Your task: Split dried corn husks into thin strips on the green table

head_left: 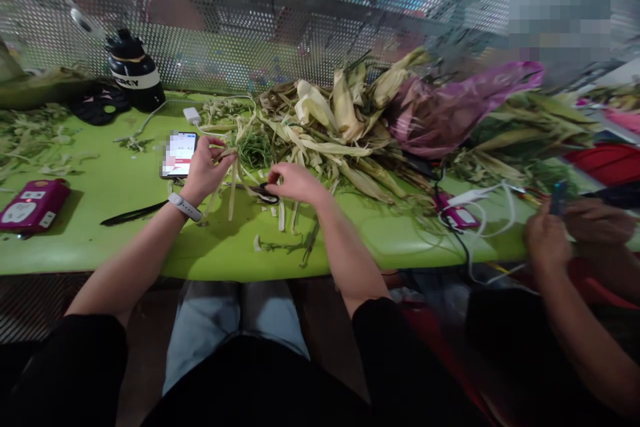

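Note:
My left hand [206, 165], with a pale band on the wrist, pinches a strip of corn husk [232, 199] that hangs down toward the green table. My right hand [295, 181] is closed on the black handles of a pair of scissors [265, 193]; the blades point left, partly lost among the husk strips. Between and just beyond my hands lies a clump of thin green shreds [254, 149]. A lit phone [180, 159] lies beside my left hand. Small cut pieces and a few stringy scraps [285, 247] are scattered below my right hand.
Corn husks [345, 110] are heaped at the back, beside a pink plastic bag [435, 110]. A black bottle [134, 73], a purple power box [35, 205] and a black strap [133, 215] are on the left. At right, white cables [483, 203] lie near another person's hands [550, 237].

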Demonstrator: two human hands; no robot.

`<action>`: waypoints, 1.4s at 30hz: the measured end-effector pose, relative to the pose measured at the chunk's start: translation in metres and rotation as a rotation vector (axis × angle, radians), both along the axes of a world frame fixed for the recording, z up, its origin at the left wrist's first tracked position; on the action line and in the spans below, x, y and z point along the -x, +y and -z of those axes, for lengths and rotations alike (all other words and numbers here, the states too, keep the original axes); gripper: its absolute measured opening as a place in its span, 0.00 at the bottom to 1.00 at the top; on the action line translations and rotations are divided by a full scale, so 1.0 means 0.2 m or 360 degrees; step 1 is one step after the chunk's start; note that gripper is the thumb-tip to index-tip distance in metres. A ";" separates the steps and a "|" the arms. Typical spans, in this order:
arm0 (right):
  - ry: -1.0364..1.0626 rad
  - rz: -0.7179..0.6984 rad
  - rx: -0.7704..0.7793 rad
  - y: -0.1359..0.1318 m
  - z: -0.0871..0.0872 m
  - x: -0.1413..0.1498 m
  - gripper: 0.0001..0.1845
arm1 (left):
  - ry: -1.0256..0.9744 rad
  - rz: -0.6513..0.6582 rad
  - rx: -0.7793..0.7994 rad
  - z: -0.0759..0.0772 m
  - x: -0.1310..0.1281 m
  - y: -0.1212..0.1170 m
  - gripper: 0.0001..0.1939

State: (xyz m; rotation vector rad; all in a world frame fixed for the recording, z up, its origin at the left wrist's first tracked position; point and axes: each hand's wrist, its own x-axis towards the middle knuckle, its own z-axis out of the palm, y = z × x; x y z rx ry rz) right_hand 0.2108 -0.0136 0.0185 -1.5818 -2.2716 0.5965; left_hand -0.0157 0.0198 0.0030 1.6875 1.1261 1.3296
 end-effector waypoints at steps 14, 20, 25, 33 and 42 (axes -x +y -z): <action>-0.0460 0.0104 0.0222 0.03 -0.01 -0.05 0.08 | 0.0172 -0.0076 -0.0241 -0.01 0.04 0.03 0.17; 0.0347 0.0108 0.0476 0.04 -0.09 -0.32 0.11 | 0.0328 -0.0130 -0.0303 -0.01 0.06 0.03 0.16; 0.0839 -0.0092 0.0645 0.00 -0.16 -0.36 0.20 | 0.0504 -0.0118 -0.0419 -0.02 0.05 0.01 0.14; 0.0711 -0.0173 0.0661 0.02 -0.14 -0.30 0.24 | 0.0723 -0.0018 -0.0760 -0.02 0.04 -0.02 0.09; 0.0735 -0.0153 0.0639 0.05 -0.12 -0.32 0.25 | 0.0781 -0.0009 -0.0793 -0.01 0.04 -0.02 0.10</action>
